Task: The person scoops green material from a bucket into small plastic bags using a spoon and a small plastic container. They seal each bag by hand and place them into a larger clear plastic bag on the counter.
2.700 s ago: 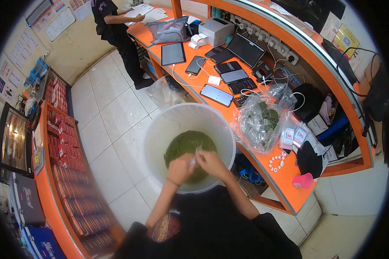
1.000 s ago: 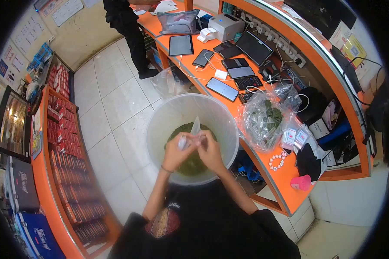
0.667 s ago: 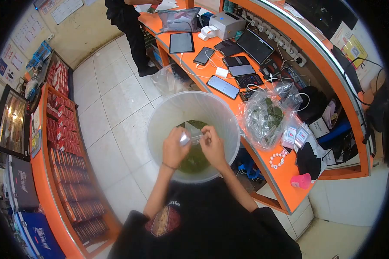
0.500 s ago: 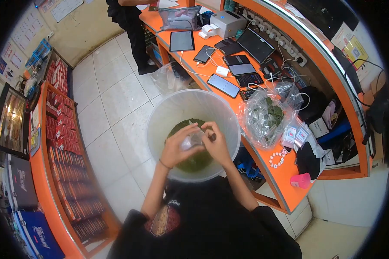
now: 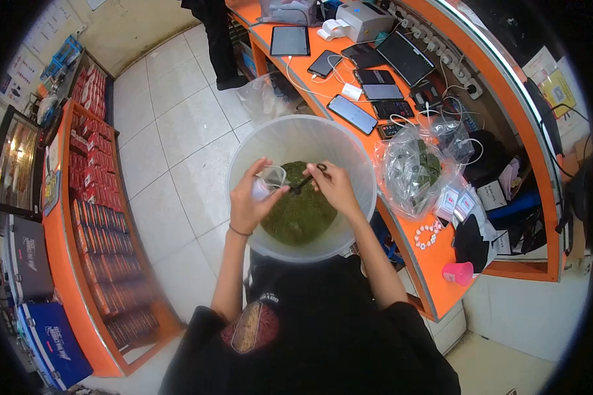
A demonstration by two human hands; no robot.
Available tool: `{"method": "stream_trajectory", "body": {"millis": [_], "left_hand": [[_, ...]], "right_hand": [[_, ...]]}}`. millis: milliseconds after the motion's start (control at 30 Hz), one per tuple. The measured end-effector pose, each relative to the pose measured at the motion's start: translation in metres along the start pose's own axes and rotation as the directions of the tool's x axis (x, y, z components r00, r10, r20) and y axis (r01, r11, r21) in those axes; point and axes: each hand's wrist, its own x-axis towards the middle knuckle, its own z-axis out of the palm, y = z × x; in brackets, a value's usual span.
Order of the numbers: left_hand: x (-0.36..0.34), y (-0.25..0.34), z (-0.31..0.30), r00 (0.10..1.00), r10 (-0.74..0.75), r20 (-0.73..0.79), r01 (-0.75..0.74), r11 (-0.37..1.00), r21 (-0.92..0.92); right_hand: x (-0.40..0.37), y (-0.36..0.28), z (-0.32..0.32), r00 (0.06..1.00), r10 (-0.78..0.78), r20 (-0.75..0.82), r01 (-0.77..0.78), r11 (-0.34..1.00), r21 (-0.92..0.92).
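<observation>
A large translucent plastic bucket (image 5: 354, 155) stands in front of me, with fine green material (image 5: 301, 224) covering its bottom. My left hand (image 5: 247, 204) is over the bucket's left side, its fingers closed around a small clear plastic pouch (image 5: 272, 175) whose mouth gapes toward the right. Held in my right hand (image 5: 335, 189) is a small black spoon (image 5: 300, 187), its handle end near my fingers and its bowl end low, close to the pouch. Whether the spoon carries any of the green material is hard to make out.
Along the right runs an orange counter (image 5: 408, 247) bearing phones, a tablet (image 5: 290, 41), a label printer (image 5: 364, 22), a clear bag of green material (image 5: 412, 171) and a pink cup (image 5: 457, 273). Shelves of boxes (image 5: 105, 227) line the left. Another person's leg (image 5: 221, 52) shows behind.
My hands have moved apart; the pouch is now farther left with its mouth showing. The black spoon has come into clear sight above the green material. The camera view has shifted slightly.
</observation>
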Motion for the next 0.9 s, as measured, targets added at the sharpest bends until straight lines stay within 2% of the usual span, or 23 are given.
{"method": "stream_trajectory", "body": {"millis": [33,100,133,200,233,267,300,367,400,433,500,567,633,700,733,800,833,900], "left_hand": [[-0.003,-0.002,-0.002,1.000,-0.006,0.001,0.006,1.000,0.003],[-0.007,-0.005,-0.005,0.991,-0.112,-0.077,0.112,0.994,-0.008],[-0.008,-0.008,-0.006,0.991,-0.114,-0.075,0.114,0.993,-0.004],[-0.009,-0.012,-0.005,0.980,-0.096,-0.173,0.094,0.995,-0.023],[-0.009,-0.014,-0.005,0.980,-0.098,-0.174,0.096,0.995,-0.019],[-0.008,-0.016,-0.006,0.978,-0.102,-0.183,0.097,0.995,-0.039],[-0.007,-0.018,-0.006,0.975,-0.106,-0.194,0.097,0.994,-0.058],[-0.006,-0.018,-0.006,0.975,-0.124,-0.186,0.114,0.991,-0.068],[-0.007,-0.018,-0.007,0.974,-0.142,-0.176,0.130,0.988,-0.080],[-0.007,-0.019,-0.007,0.971,-0.153,-0.186,0.141,0.987,-0.076],[-0.007,-0.022,-0.007,0.977,-0.112,-0.179,0.104,0.993,-0.051],[-0.006,-0.020,-0.008,0.974,-0.136,-0.183,0.125,0.990,-0.072],[-0.006,-0.019,-0.008,0.972,-0.146,-0.182,0.131,0.987,-0.094],[-0.006,-0.020,-0.007,0.970,-0.176,-0.167,0.160,0.982,-0.101],[-0.007,-0.020,-0.007,0.971,-0.172,-0.164,0.157,0.982,-0.102],[-0.007,-0.021,-0.008,0.972,-0.182,-0.146,0.173,0.982,-0.071],[-0.007,-0.020,-0.008,0.974,-0.176,-0.140,0.167,0.983,-0.072],[-0.007,-0.020,-0.008,0.977,-0.131,-0.168,0.134,0.991,0.001]], "right_hand": [[0.012,0.004,0.003,1.000,0.004,0.004,-0.004,1.000,0.003],[0.037,0.013,0.016,0.966,0.161,0.204,-0.105,0.960,-0.259],[0.050,0.025,0.028,0.965,0.163,0.206,-0.108,0.961,-0.255],[0.069,0.061,0.060,0.972,-0.006,0.234,0.106,0.902,-0.419],[0.069,0.075,0.074,0.971,-0.006,0.237,0.107,0.903,-0.416],[0.063,0.088,0.086,0.949,-0.037,0.313,0.169,0.896,-0.409],[0.057,0.101,0.098,0.919,-0.067,0.388,0.233,0.887,-0.398],[0.038,0.124,0.122,0.790,-0.023,0.612,0.375,0.809,-0.453],[0.025,0.120,0.133,0.772,-0.105,0.627,0.435,0.806,-0.400],[0.023,0.117,0.135,0.762,-0.103,0.640,0.440,0.807,-0.394],[0.014,0.097,0.128,0.683,0.171,0.710,0.043,0.961,-0.273],[0.015,0.074,0.103,0.662,0.188,0.725,-0.023,0.973,-0.231],[0.019,0.072,0.075,0.676,0.230,0.700,-0.255,0.964,-0.070],[0.024,0.077,0.045,0.719,0.207,0.664,-0.350,0.932,0.089],[0.025,0.067,0.031,0.723,0.206,0.660,-0.349,0.933,0.091],[0.024,0.044,0.002,0.741,0.254,0.622,-0.480,0.848,0.225],[0.023,0.037,-0.011,0.747,0.252,0.616,-0.476,0.849,0.231],[0.020,0.027,-0.032,0.815,0.218,0.536,-0.475,0.783,0.403]]}}
